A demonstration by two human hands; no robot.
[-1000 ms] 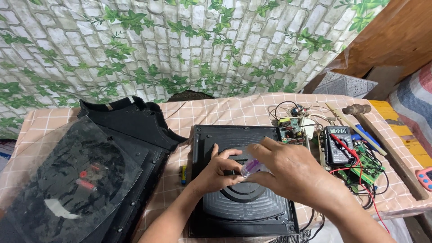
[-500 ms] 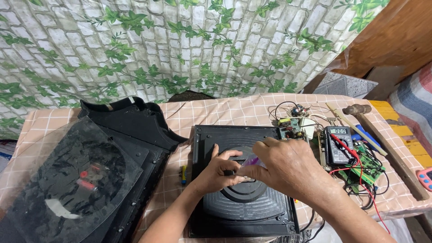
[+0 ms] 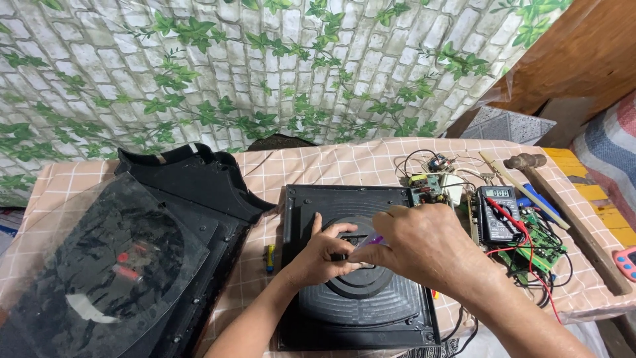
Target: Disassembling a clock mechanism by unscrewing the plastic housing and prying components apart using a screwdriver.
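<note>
Both hands meet over the centre of a black ribbed housing (image 3: 361, 301) lying flat on the checked table (image 3: 331, 166). Left hand (image 3: 321, 255) rests fingers on the round hub, holding nothing visible. Right hand (image 3: 421, 242) pinches a small purple-handled tool (image 3: 372, 240). Multimeter (image 3: 498, 212) lies just right.

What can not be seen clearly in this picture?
- Head view: the purple tool tip is hidden by the right hand.
- The centre of the black housing is covered by the left hand.
- The meter screen is too small to read.
- The pink device is cut off by the right edge.
</note>
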